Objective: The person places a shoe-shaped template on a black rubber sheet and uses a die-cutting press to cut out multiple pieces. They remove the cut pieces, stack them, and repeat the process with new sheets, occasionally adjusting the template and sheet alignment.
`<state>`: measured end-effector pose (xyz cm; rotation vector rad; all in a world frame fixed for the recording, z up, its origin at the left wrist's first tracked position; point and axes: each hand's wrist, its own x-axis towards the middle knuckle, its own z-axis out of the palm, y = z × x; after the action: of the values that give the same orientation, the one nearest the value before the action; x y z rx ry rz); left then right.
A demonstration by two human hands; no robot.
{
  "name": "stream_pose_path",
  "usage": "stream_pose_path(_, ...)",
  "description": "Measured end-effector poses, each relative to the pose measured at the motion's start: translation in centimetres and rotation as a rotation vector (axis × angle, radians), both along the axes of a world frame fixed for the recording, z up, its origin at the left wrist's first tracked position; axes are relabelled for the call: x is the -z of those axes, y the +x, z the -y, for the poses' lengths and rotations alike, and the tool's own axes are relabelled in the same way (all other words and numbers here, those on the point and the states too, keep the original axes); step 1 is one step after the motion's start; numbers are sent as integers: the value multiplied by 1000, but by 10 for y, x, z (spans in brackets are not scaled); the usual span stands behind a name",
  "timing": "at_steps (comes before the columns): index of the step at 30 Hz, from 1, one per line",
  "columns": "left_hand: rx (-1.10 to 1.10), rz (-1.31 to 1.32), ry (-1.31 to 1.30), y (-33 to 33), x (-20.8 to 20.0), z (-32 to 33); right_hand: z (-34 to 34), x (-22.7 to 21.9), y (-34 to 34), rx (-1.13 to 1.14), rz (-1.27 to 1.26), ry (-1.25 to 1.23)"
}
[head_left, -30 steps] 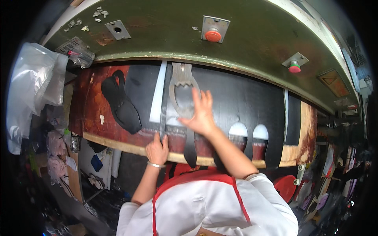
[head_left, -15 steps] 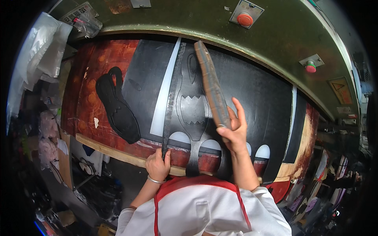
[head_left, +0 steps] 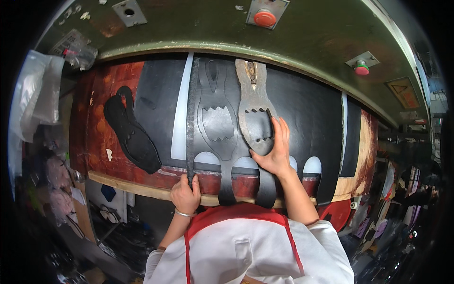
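Note:
A metal cutting die [head_left: 246,102] with toothed inner edges lies, as far as I can tell, flat on a black sheet [head_left: 307,111]. My right hand [head_left: 275,154] grips its near end, thumb on the left side and fingers along the right edge. Left of the die, a cut outline [head_left: 217,124] of similar shape shows in the sheet. My left hand [head_left: 186,193] is closed round the near end of a narrow dark strip [head_left: 190,113] at the sheet's left side. Rounded cut-outs run along the sheet's near edge, with tongues of it hanging toward me.
A stack of black cut pieces [head_left: 131,135] lies on the red-brown board [head_left: 90,137] at left. A green machine beam [head_left: 189,31] with a red button [head_left: 265,19] crosses the far side. Wooden edging [head_left: 132,187] borders the near side. Plastic bags [head_left: 40,94] hang far left.
My right hand has lowered the die from a raised, edge-on tilt to lie beside the cut outline. My left hand keeps its hold on the strip. The whole view has shifted slightly.

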<state>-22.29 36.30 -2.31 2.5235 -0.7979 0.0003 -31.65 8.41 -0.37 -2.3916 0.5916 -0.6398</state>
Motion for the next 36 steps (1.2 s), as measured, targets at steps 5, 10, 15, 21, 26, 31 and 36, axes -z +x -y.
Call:
stream_pose_path(5, -20, -21, 31, 37, -3, 42, 65, -10, 17, 61, 12, -42)
stream_pose_path(10, -56, 61, 75, 74, 1, 88, 210, -72, -1, 700, 409, -202)
stream_pose_path(15, -93, 31, 55, 121, 5, 139, 270, -89, 25, 821, 192, -317)
stream_pose_path(21, -68, 183, 34, 167, 4, 186, 270, -66, 36, 796, 358, -357)
stream_pose_path(26, -96, 112, 3, 170, 0, 186, 239, -43, 0, 737, 366, -224)
stream_pose_path(31, -105, 93, -113, 167, 4, 181, 163, 8, -18, 712, 97, 532)
stream_pose_path(36, -64, 10, -213, 162, 14, 169, 151, 31, -20, 636, -139, 227)
